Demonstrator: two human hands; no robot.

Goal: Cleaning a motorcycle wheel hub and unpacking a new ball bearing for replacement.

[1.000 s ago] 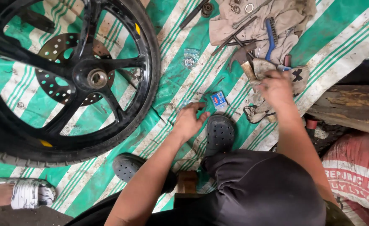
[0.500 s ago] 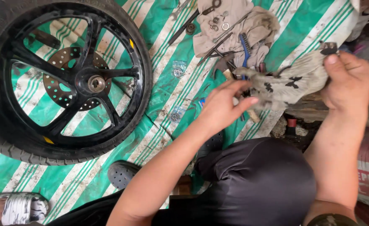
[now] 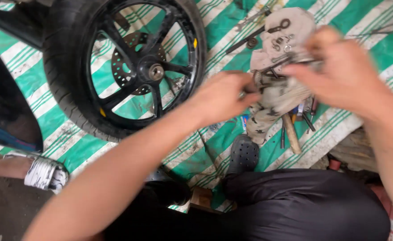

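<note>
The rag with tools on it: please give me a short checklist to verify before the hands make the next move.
1. Left hand grips the rag: ok.
2. Right hand grips the rag: cannot tell, blurred.
3. Loose spanners and washers rest securely on the rag: not ok, the cloth is lifted and bunched.
4. Wooden-handled tool lies apart from the rag: ok.
5. Wheel lies flat on the tarp, away from both hands: ok.
</note>
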